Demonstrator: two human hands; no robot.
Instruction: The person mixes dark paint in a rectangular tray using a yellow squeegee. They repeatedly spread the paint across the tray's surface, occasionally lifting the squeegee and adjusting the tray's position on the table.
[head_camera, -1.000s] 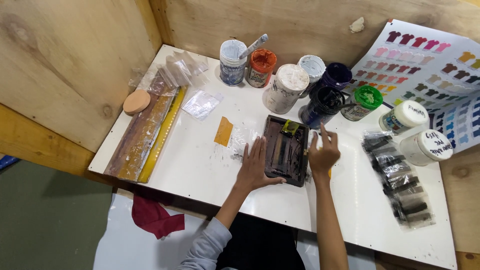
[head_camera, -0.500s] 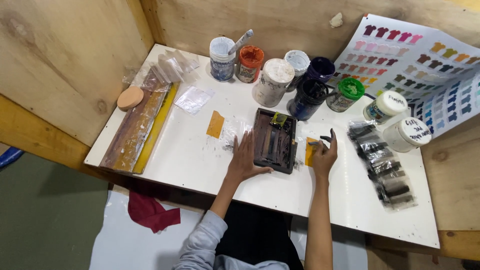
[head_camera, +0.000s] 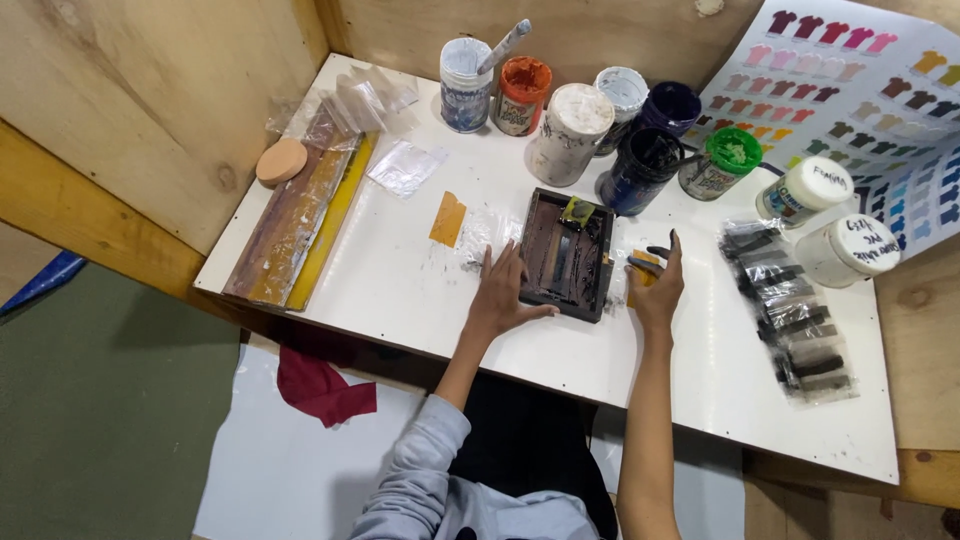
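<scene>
Two hands at the inky tray

Left hand (head_camera: 500, 295) lies flat and open on the white tabletop (head_camera: 400, 290), touching the left edge of the small dark rectangular tray (head_camera: 566, 254). Right hand (head_camera: 658, 285), just right of the tray, looks like it's pinching a yellow card scraper (head_camera: 640, 268) with ink-stained fingers.

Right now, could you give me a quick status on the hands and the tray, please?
Left hand flat beside dark tray. Right hand on yellow card. Dark jar close behind.
</scene>
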